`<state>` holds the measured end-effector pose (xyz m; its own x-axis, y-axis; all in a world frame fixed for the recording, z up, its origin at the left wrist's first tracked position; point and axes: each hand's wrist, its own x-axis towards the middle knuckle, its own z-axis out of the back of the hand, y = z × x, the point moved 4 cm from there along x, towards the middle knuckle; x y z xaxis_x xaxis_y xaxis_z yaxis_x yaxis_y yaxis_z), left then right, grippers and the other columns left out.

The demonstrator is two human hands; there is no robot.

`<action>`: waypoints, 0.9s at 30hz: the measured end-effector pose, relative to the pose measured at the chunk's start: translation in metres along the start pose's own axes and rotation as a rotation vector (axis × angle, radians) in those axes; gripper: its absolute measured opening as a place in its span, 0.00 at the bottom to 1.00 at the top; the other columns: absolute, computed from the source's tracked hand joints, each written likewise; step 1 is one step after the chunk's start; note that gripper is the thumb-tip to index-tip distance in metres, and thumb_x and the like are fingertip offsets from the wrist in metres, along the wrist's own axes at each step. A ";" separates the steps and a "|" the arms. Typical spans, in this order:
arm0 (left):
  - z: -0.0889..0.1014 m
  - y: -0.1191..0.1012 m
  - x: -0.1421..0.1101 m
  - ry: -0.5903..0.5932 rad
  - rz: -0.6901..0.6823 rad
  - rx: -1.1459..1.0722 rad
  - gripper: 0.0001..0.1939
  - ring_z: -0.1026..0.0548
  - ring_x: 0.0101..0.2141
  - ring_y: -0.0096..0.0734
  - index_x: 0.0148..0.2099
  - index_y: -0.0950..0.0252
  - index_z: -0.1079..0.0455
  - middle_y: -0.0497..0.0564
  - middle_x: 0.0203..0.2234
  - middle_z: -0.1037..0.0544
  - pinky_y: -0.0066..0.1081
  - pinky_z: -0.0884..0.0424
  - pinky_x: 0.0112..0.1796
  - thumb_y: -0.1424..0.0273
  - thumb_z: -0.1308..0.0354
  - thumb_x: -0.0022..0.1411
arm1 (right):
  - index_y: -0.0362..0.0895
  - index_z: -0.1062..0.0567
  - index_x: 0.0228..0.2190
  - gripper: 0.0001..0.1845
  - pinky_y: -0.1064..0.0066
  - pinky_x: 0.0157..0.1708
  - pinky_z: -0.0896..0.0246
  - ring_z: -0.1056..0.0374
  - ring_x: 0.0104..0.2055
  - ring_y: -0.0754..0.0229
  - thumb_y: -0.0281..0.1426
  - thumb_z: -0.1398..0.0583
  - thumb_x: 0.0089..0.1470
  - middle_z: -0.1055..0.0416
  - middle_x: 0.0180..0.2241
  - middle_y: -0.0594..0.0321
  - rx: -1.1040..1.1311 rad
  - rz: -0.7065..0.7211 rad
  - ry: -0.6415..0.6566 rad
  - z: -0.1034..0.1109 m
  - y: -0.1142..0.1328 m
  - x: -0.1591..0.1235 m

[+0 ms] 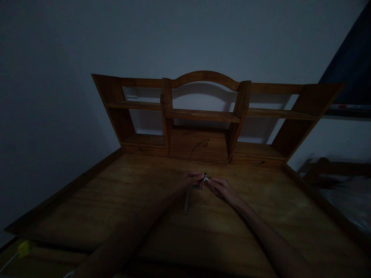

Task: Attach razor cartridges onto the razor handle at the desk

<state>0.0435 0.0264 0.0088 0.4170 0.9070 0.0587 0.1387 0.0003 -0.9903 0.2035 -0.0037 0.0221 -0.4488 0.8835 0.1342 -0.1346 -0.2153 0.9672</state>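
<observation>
My left hand [193, 178] and my right hand [220, 187] meet over the middle of the wooden desk [139, 193]. Between their fingertips is a small shiny metal piece [205, 178] with a dark top; it is too small and dim to name. Both hands are closed, pinching it from either side. Just under the left fingers shows a small dark strip with pale dots [197, 187]. A long, flat, grey tool handle [186, 202] with a hole at its near end lies below my left hand, which hides its far end.
A wooden shelf unit [203, 115] with small drawers stands along the back of the desk, against the wall. Raised wooden edges run down both sides. At the lower left is a yellow object [24, 248] with a white cord. The room is dim.
</observation>
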 end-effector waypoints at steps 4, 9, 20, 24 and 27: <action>0.002 0.002 0.002 -0.060 -0.058 0.118 0.21 0.31 0.24 0.24 0.32 0.69 0.27 0.48 0.22 0.29 0.26 0.34 0.29 0.54 0.42 0.55 | 0.42 0.32 0.23 0.21 0.74 0.20 0.61 0.52 0.22 0.67 0.45 0.47 0.58 0.47 0.19 0.69 -0.040 0.000 -0.005 0.000 -0.001 0.001; 0.000 -0.006 -0.005 -0.209 -0.193 0.395 0.19 0.28 0.32 0.31 0.34 0.66 0.26 0.51 0.28 0.25 0.28 0.33 0.34 0.55 0.45 0.58 | 0.42 0.28 0.25 0.19 0.74 0.23 0.55 0.47 0.25 0.65 0.45 0.45 0.56 0.41 0.22 0.66 -0.139 0.046 -0.053 -0.001 0.006 0.001; -0.005 -0.002 0.000 -0.005 -0.017 -0.072 0.21 0.31 0.24 0.26 0.32 0.69 0.31 0.49 0.23 0.29 0.28 0.33 0.31 0.53 0.39 0.52 | 0.43 0.25 0.28 0.19 0.73 0.29 0.50 0.43 0.29 0.62 0.44 0.46 0.57 0.36 0.25 0.65 -0.136 0.116 -0.119 -0.008 0.012 0.001; -0.006 -0.009 -0.002 0.015 -0.030 -0.085 0.23 0.31 0.24 0.26 0.32 0.69 0.32 0.50 0.23 0.30 0.29 0.33 0.30 0.51 0.41 0.52 | 0.43 0.27 0.25 0.19 0.74 0.23 0.55 0.46 0.26 0.63 0.45 0.43 0.54 0.39 0.23 0.65 -0.061 0.081 -0.220 0.002 0.009 0.002; -0.005 -0.013 -0.006 0.002 -0.096 0.068 0.22 0.31 0.25 0.27 0.33 0.68 0.30 0.51 0.24 0.29 0.30 0.34 0.31 0.51 0.46 0.57 | 0.43 0.28 0.26 0.19 0.74 0.20 0.60 0.49 0.23 0.64 0.47 0.41 0.52 0.41 0.21 0.66 0.061 0.038 -0.342 0.016 0.004 0.003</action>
<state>0.0436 0.0184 0.0223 0.4064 0.9006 0.1540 0.1166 0.1161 -0.9864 0.2158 0.0044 0.0294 -0.1286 0.9659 0.2245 -0.0660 -0.2343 0.9699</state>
